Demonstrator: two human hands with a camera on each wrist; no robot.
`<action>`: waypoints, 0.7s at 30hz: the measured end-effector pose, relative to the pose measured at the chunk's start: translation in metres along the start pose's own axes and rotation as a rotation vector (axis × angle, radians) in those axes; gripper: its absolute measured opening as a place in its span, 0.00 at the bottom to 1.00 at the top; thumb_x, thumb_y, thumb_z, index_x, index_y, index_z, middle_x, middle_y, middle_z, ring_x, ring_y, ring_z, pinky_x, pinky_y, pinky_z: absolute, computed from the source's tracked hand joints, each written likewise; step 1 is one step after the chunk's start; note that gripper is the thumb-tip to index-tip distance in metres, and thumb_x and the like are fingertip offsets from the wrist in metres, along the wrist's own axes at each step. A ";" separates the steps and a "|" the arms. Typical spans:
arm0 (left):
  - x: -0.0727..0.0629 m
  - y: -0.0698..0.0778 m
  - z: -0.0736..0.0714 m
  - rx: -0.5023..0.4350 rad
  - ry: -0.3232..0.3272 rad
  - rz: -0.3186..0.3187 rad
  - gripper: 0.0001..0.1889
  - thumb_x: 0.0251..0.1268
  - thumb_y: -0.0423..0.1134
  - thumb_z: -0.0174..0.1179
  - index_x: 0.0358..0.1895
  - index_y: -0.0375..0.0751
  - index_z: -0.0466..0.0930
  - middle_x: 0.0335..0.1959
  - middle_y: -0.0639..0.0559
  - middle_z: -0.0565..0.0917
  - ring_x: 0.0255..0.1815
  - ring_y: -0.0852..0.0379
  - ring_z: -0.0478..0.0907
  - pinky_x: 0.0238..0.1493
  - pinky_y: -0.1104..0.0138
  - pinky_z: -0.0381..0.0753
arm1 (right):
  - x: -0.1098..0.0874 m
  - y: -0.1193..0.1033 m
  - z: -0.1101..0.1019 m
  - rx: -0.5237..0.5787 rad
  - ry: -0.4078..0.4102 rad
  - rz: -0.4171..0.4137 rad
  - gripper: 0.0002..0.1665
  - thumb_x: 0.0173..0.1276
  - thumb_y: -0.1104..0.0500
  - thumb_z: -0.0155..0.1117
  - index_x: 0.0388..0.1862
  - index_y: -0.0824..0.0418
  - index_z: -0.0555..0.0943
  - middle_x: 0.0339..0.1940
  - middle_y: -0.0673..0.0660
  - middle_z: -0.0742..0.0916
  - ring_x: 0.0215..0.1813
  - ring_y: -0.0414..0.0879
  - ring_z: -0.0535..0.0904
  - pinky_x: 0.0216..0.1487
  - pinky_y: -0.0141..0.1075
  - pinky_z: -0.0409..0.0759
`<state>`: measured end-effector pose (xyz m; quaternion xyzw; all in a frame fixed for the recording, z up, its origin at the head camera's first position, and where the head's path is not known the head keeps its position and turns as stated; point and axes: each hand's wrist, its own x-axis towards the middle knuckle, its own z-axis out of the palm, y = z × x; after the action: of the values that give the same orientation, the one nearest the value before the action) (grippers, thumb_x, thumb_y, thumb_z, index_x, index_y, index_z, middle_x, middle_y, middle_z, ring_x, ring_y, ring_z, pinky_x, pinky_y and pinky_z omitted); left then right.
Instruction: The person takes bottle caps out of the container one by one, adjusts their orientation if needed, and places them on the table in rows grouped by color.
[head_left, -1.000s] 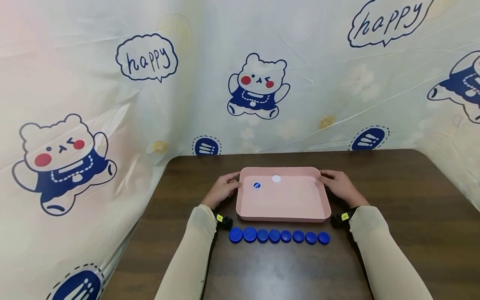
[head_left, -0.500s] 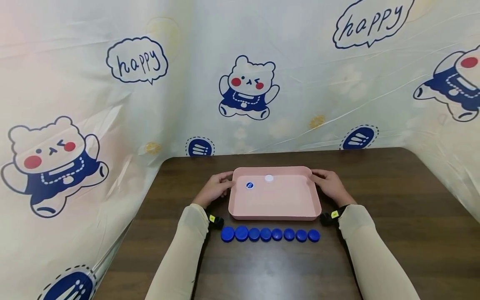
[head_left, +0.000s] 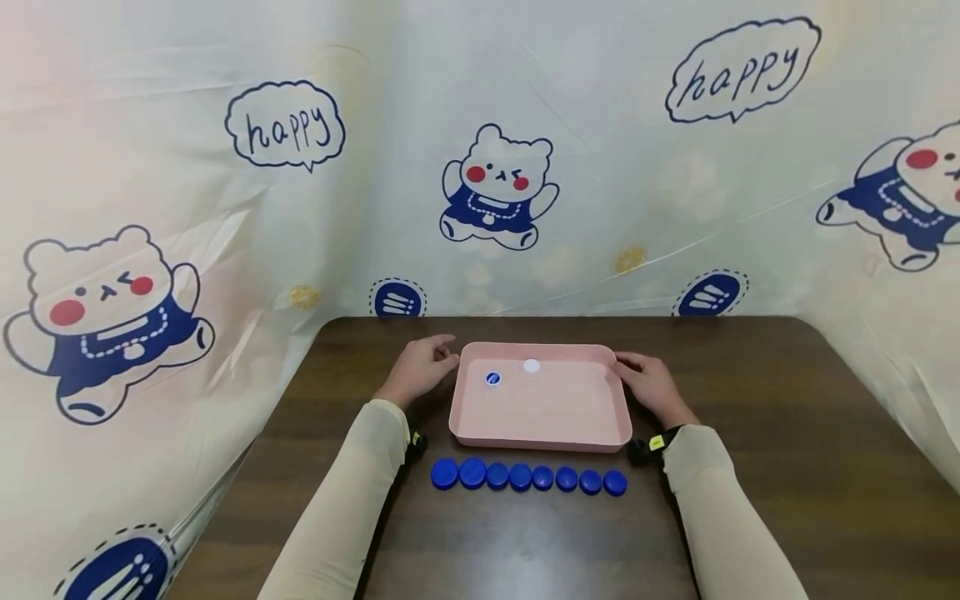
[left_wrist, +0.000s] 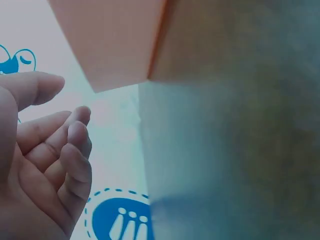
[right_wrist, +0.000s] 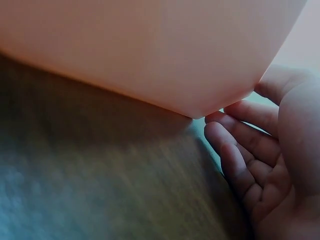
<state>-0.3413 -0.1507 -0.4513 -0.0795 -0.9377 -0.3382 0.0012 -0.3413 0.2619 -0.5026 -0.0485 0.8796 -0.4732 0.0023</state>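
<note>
A shallow pink rectangular tray [head_left: 540, 400] lies on the brown table between the two hands, with a blue round sticker and a white round spot inside. My left hand [head_left: 422, 368] is beside its left far corner. A gap shows between those loosely bent fingers and the tray wall [left_wrist: 115, 40] in the left wrist view. At the opposite side, my right hand [head_left: 652, 385] pinches the tray's rim near the far right corner. The right wrist view shows its thumb tip hidden behind the rim and its fingers [right_wrist: 250, 112] against the outer wall.
A row of several round blue caps [head_left: 521, 477] lies just in front of the tray, the two at the left larger. The brown table [head_left: 750, 375] has rounded far corners. Behind it hangs a pale printed curtain [head_left: 600, 183] with bears and "happy" bubbles.
My left hand has let go of the tray's left rim and moved slightly away from it. The right hand stays at the right rim. The head view has shifted a little.
</note>
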 end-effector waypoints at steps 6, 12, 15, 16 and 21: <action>0.001 0.009 -0.001 0.093 -0.078 0.065 0.24 0.67 0.48 0.60 0.64 0.45 0.76 0.38 0.56 0.81 0.36 0.56 0.77 0.39 0.61 0.80 | -0.007 0.006 0.011 0.033 0.016 0.035 0.30 0.72 0.45 0.58 0.64 0.65 0.76 0.61 0.66 0.79 0.64 0.62 0.71 0.63 0.56 0.66; 0.005 0.023 0.002 0.186 -0.139 0.151 0.24 0.65 0.51 0.62 0.63 0.51 0.78 0.36 0.59 0.79 0.35 0.56 0.75 0.35 0.64 0.78 | -0.003 0.005 0.012 0.023 0.017 0.019 0.32 0.71 0.43 0.58 0.64 0.64 0.76 0.61 0.66 0.79 0.64 0.62 0.71 0.64 0.55 0.65; 0.006 0.030 0.004 0.240 -0.162 0.190 0.24 0.64 0.52 0.62 0.63 0.51 0.78 0.36 0.60 0.79 0.35 0.57 0.75 0.35 0.65 0.78 | -0.002 0.003 0.009 0.005 0.016 0.007 0.32 0.72 0.43 0.58 0.64 0.63 0.76 0.61 0.66 0.79 0.65 0.62 0.70 0.63 0.56 0.65; 0.007 0.032 0.004 0.256 -0.175 0.201 0.24 0.64 0.52 0.62 0.63 0.52 0.78 0.37 0.60 0.79 0.35 0.58 0.75 0.36 0.65 0.78 | -0.001 0.002 0.008 -0.004 0.016 0.001 0.32 0.72 0.43 0.58 0.64 0.64 0.76 0.62 0.66 0.78 0.65 0.62 0.70 0.63 0.56 0.65; 0.007 0.043 0.009 0.319 -0.236 0.237 0.27 0.65 0.54 0.61 0.65 0.52 0.76 0.44 0.58 0.82 0.40 0.60 0.75 0.43 0.64 0.79 | -0.001 0.001 0.002 -0.016 0.022 -0.012 0.31 0.72 0.45 0.58 0.64 0.64 0.76 0.61 0.67 0.79 0.65 0.63 0.70 0.63 0.57 0.65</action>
<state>-0.3414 -0.1110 -0.4305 -0.2268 -0.9571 -0.1715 -0.0561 -0.3407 0.2605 -0.5046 -0.0484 0.8829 -0.4669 -0.0107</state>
